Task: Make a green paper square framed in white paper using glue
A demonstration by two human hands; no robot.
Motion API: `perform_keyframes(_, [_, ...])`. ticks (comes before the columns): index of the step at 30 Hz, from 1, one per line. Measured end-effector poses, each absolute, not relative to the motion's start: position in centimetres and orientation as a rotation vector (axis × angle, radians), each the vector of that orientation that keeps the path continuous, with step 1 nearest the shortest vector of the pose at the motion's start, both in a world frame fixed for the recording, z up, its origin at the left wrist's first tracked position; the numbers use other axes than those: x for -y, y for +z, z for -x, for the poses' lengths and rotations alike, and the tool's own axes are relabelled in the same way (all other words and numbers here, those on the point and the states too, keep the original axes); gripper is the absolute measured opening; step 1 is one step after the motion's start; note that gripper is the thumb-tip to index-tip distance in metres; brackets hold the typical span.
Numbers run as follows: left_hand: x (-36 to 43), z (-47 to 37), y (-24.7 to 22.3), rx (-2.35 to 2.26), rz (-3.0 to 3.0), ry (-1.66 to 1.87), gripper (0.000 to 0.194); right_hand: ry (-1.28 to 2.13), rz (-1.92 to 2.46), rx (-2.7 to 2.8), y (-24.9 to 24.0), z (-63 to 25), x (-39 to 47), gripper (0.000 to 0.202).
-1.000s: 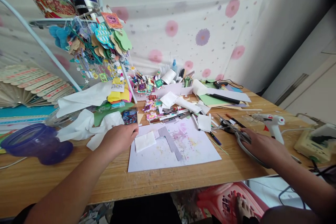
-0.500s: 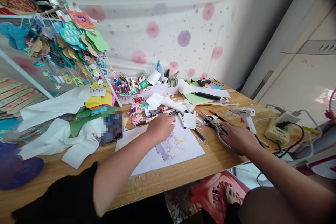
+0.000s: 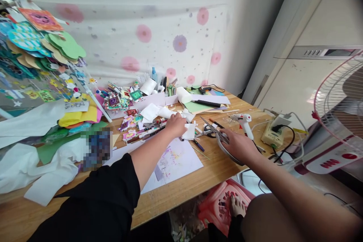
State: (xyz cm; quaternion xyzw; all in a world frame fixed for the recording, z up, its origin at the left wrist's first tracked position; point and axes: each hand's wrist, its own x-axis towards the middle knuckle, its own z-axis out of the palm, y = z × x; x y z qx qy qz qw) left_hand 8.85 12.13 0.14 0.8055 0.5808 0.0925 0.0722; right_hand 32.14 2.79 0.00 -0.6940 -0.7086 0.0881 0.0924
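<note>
Closest to me, just this side of my left grip, a big white sheet [image 3: 185,162] lies flat on the wooden surface [image 3: 210,176], with pink and yellow marks on it. A thin grey strip [image 3: 158,172] sits on its near part.

My right grip [image 3: 227,140] is closed on the grey handles of the big scissors [image 3: 217,134]. The blades point away from me and a bit to the left. I think I should hold them low and turn the tips away from my other fingers, since both grips are quite near each other.

My left grip [image 3: 178,124] is down in the messy bits, right beside a small white square [image 3: 189,131]. My fingertips are hidden, so I can't tell if they are apart or pinched together. If I pick at something thin there, a soft pinch by one edge seems best, so it won't crease or drag the pens. A blue pen [image 3: 199,145] lies between my two grips, and it could roll if I bump it.

Past my right grip, off to the right, stands a white glue gun [image 3: 244,123]. Its tip may be hot; I can't see. Farther off, beyond my left grip, is a white paper roll [image 3: 183,95].
</note>
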Motion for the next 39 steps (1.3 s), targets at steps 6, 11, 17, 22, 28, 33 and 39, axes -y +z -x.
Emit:
perform_keyframes(6, [-11.0, -8.1, 2.1, -1.563, -2.166, 0.49, 0.035, 0.608, 1.831, 1.895, 0.0, -32.4, -2.9, 0.056])
perform_keyframes(11, [-6.6, -5.9, 4.3, -1.319, -1.897, 0.654, 0.012, 1.198, 1.29, 1.514, 1.1, -29.1, -1.8, 0.054])
perform_keyframes(17, [-2.6, -4.4, 5.1, -1.161, -1.695, 0.777, 0.022, 1.355, 0.985, 1.379, 3.0, -24.0, -1.4, 0.042])
perform_keyframes(22, [-2.0, -3.9, 4.5, -1.15, -1.674, 0.765, 0.026, 1.47, 0.997, 1.322, 3.0, -21.4, -1.9, 0.057])
perform_keyframes(28, [-1.8, -2.2, 4.0, -1.256, -1.739, 0.646, 0.025, 1.361, 1.041, 1.191, 2.3, -21.8, -2.9, 0.053])
perform_keyframes(33, [-1.6, 2.1, 3.8, -1.476, -1.871, 0.493, 0.012, 1.279, 0.998, 1.089, 2.4, -24.6, -3.9, 0.042])
perform_keyframes(39, [-1.1, 1.6, 4.4, -1.53, -1.896, 0.905, 0.034, 1.342, 0.984, 1.125, 3.0, -24.8, -2.5, 0.033])
